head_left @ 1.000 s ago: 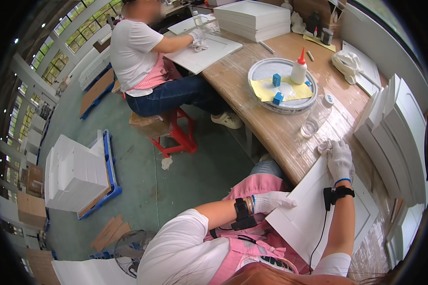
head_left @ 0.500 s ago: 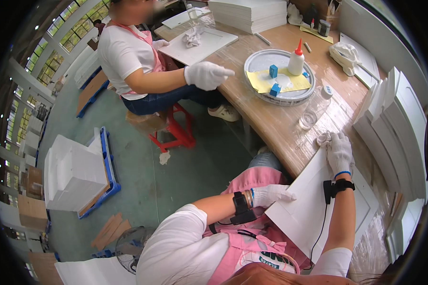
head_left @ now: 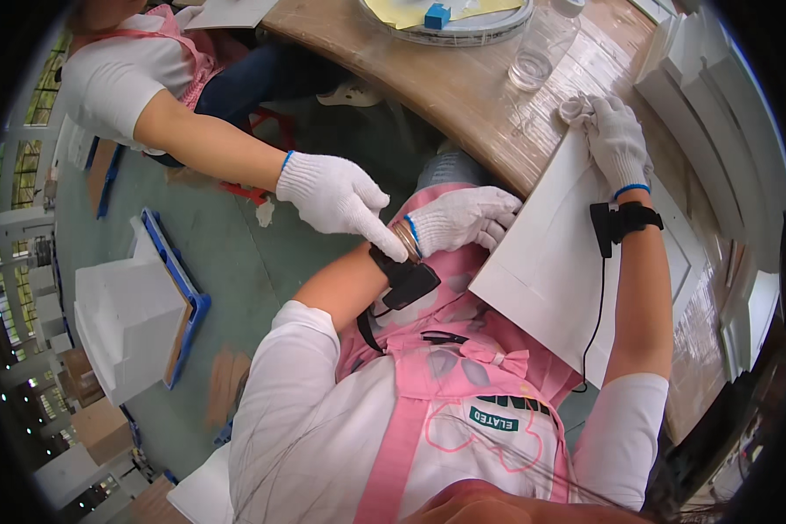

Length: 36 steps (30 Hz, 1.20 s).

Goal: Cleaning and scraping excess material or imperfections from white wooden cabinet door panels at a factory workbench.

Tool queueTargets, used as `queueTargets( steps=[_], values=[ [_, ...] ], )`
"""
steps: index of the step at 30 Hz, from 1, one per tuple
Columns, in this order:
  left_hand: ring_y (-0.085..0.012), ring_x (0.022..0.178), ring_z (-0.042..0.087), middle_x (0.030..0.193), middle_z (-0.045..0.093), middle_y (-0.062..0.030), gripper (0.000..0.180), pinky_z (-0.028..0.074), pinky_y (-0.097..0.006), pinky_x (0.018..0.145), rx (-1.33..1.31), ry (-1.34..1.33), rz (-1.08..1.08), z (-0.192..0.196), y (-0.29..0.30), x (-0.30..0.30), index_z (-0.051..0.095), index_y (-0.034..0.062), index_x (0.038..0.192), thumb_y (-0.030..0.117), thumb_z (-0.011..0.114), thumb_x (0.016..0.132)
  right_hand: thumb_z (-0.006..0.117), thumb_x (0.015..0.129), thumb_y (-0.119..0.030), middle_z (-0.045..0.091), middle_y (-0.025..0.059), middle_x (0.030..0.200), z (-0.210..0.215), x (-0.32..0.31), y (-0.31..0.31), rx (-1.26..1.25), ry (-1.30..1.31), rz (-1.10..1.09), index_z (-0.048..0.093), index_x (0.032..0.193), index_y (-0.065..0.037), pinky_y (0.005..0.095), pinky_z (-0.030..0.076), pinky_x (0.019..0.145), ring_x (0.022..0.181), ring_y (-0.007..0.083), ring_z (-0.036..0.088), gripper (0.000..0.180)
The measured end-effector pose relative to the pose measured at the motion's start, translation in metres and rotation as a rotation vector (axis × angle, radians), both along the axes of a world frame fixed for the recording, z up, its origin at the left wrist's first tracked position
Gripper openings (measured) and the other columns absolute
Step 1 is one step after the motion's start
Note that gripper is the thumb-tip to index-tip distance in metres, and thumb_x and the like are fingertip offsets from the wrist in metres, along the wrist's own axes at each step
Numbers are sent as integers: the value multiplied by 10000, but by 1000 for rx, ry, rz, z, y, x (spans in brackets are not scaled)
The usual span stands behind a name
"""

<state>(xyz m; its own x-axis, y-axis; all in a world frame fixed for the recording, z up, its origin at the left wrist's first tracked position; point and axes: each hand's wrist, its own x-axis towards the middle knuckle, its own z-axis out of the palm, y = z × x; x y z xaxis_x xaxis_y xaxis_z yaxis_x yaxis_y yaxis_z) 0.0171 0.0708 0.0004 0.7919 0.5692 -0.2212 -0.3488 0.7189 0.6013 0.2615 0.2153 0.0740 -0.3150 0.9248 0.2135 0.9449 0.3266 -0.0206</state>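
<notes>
A white panel (head_left: 541, 262) with a recessed border slants across my lap and the table edge. My right hand (head_left: 618, 144), in a white knit glove, bunches a crumpled white cloth (head_left: 575, 111) at the panel's far corner. At the panel's left edge is my gloved left hand (head_left: 463, 217), fingers curled against that edge; their grip underneath is hidden. A co-worker's gloved hand (head_left: 336, 196) reaches in from the left, its index finger at the bracelet (head_left: 406, 240) and black wrist strap (head_left: 406, 275) on my left wrist. Another black strap (head_left: 636, 218) with a cable circles my right wrist.
On the brown table (head_left: 463, 79) stand a clear bottle (head_left: 541, 52) and a round lid (head_left: 489, 33) bearing yellow paper and a blue block (head_left: 437, 16). Stacked white panels (head_left: 707, 113) line the right side. A pallet stack (head_left: 127, 323) sits on the floor at left.
The co-worker's arm has stretched across to my left wrist. My left hand has slid farther up along the panel's edge, fingers now curled. The view has tilted downward; my right hand keeps the cloth.
</notes>
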Motion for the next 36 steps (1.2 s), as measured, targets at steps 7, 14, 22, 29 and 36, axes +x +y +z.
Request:
queueTargets(
  steps=[7, 14, 22, 29, 36],
  values=[
    [-228, 898, 675, 1082, 654, -156, 364, 566, -358, 785, -131, 51, 153, 3, 1, -6, 503, -2, 1272, 236, 513, 997, 620, 870, -211, 605, 94, 1128, -4, -2, 3, 51, -32, -3, 627, 1135, -132, 400, 473, 934, 1084, 306, 562, 277],
    [-294, 944, 655, 1065, 647, -203, 303, 551, -411, 841, -178, 187, 398, 25, 4, -13, 559, -25, 1189, 197, 524, 985, 605, 888, -210, 608, 98, 1135, -8, 3, 6, 50, -41, 9, 623, 1144, -122, 402, 474, 939, 1095, 311, 560, 272],
    [-350, 971, 660, 1127, 631, -269, 472, 563, -443, 820, 257, -184, 513, 103, -3, -39, 483, -62, 1303, 290, 504, 990, 615, 889, -212, 607, 93, 1136, -3, -2, 3, 31, -54, -17, 622, 1138, -119, 403, 476, 941, 1095, 311, 561, 265],
    [-406, 951, 651, 1077, 635, -277, 648, 569, -488, 773, 488, -107, 466, 143, -21, -50, 475, -55, 1322, 432, 609, 917, 622, 858, -141, 585, 95, 1224, -2, -2, 1, -4, -39, -40, 597, 1197, -108, 391, 451, 980, 1137, 310, 541, 341],
    [-298, 985, 658, 1075, 657, -218, 870, 516, -396, 860, 576, -225, 351, 150, -30, -49, 500, -131, 1282, 523, 751, 764, 624, 882, -205, 593, 87, 1154, -7, 2, 6, 44, -55, -25, 609, 1197, -142, 396, 464, 965, 1127, 304, 547, 322]
  ],
)
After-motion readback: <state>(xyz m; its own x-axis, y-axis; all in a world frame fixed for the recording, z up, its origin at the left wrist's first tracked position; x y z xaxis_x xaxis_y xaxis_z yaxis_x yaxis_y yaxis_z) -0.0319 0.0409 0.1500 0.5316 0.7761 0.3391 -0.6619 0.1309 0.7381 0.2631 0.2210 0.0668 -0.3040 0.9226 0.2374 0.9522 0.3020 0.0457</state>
